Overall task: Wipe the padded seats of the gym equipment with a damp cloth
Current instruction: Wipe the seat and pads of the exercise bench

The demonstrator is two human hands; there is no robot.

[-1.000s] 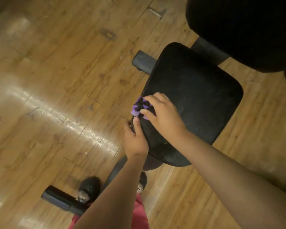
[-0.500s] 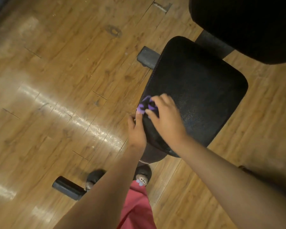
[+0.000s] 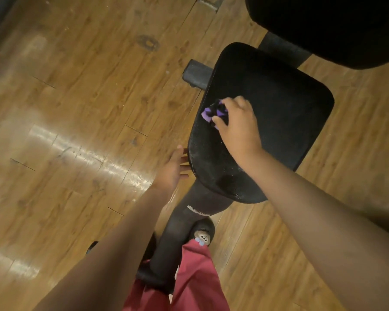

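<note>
right hand [image 3: 238, 129] fingers curled round bunched purple cloth [image 3: 211, 113], pressed it on padded seat [image 3: 279, 122] beneath them | left hand [image 3: 171, 169] fingers straight, empty, beside seat edge | cloth judged soft, light; best held bunched

One black padded seat [image 3: 279, 122] sat on a dark metal frame beam [image 3: 189, 225], above the wood-plank floor [image 3: 76, 108]. One crumpled purple-and-black cloth [image 3: 208, 113] lay on the seat near its left edge, gripped by the right hand [image 3: 240, 129]. The left hand [image 3: 172, 169] was off the seat, just beside its near-left corner. A second black pad [image 3: 335, 25] stood behind the seat's far-right corner. One dark slipper with a bear charm [image 3: 203, 234] was on the floor, right of the beam.
</note>
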